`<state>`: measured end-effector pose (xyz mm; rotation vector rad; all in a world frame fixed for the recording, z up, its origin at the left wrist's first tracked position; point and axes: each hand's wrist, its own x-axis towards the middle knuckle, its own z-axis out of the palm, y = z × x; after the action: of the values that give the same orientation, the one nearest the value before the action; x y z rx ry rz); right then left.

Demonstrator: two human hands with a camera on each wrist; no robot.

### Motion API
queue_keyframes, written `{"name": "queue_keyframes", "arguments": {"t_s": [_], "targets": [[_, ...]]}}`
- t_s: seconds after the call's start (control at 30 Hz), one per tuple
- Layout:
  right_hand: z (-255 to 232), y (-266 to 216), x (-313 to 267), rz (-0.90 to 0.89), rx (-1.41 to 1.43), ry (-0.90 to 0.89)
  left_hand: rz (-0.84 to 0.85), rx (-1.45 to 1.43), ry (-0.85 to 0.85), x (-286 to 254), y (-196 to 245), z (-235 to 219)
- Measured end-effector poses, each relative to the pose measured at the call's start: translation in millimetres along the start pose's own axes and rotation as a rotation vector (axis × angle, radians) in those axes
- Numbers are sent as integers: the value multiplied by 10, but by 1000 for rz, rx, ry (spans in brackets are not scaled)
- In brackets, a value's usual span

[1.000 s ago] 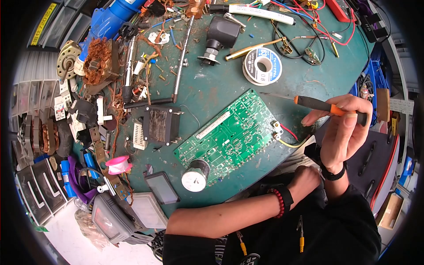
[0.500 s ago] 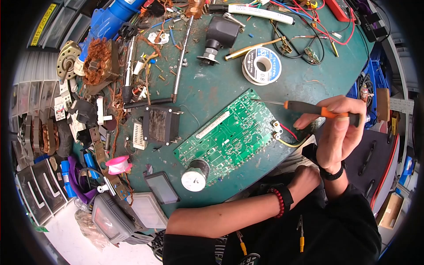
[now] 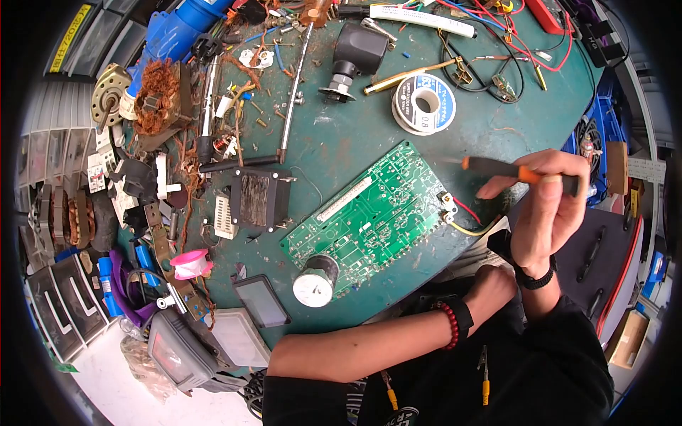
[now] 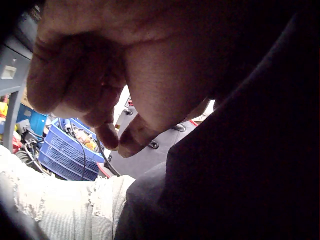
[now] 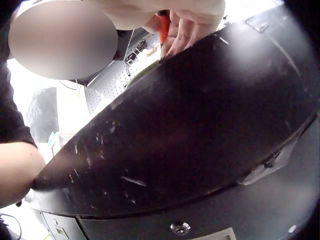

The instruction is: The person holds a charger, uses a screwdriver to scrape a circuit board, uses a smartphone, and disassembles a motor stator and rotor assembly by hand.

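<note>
In the head view my right hand [image 3: 550,213] grips an orange and black screwdriver [image 3: 497,168], its blurred blade pointing left towards the upper right corner of a green circuit board [image 3: 383,213]. Whether the tip touches the board I cannot tell. Fingers [image 5: 184,35] and the orange handle [image 5: 163,29] show at the top of the right wrist view. My left hand [image 3: 494,287] rests below the table edge, beyond the red bead bracelet. Its fingers hang loosely curled, holding nothing, in the left wrist view [image 4: 95,75]. A round white-faced part [image 3: 314,285] stands at the board's lower left.
Behind the board lies a solder spool [image 3: 442,106], with a black connector [image 3: 359,50] farther left. A transformer [image 3: 257,200], scrap parts and a steel rod [image 3: 293,99] crowd the left side. Red and black wires [image 3: 518,53] lie at the back right. A dark tablet-like panel [image 3: 261,302] is near the front edge.
The screwdriver first shifted left over the board's upper corner, then drew slightly back to the right. My right hand moved a little with it; my left hand stayed in place.
</note>
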<state>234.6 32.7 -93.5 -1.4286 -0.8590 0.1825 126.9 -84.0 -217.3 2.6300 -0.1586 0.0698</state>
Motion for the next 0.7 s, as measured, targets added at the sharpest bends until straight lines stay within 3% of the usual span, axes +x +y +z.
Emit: {"name": "queue_keyframes", "arguments": {"t_s": [0.03,0.13,0.2,0.27,0.37,0.43,0.7], "targets": [[-5,-4,13,-15,27,45,1,-3,-102,-7,-25,-138],[12,-40,55,-64,106,82,37,-5,-156,-3,-42,-182],[15,-63,32,-39,131,24,24,-2,-73,-13,-32,-107],[49,-45,12,5,-99,-70,9,0,11,-16,5,36],[48,-44,-5,-31,-29,-42,-37,6,-41,-6,66,199],[35,-90,17,-54,33,-52,-34,-34,-193,0,102,244],[24,-96,-20,14,8,-202,-36,-46,-240,-35,109,184]]}}
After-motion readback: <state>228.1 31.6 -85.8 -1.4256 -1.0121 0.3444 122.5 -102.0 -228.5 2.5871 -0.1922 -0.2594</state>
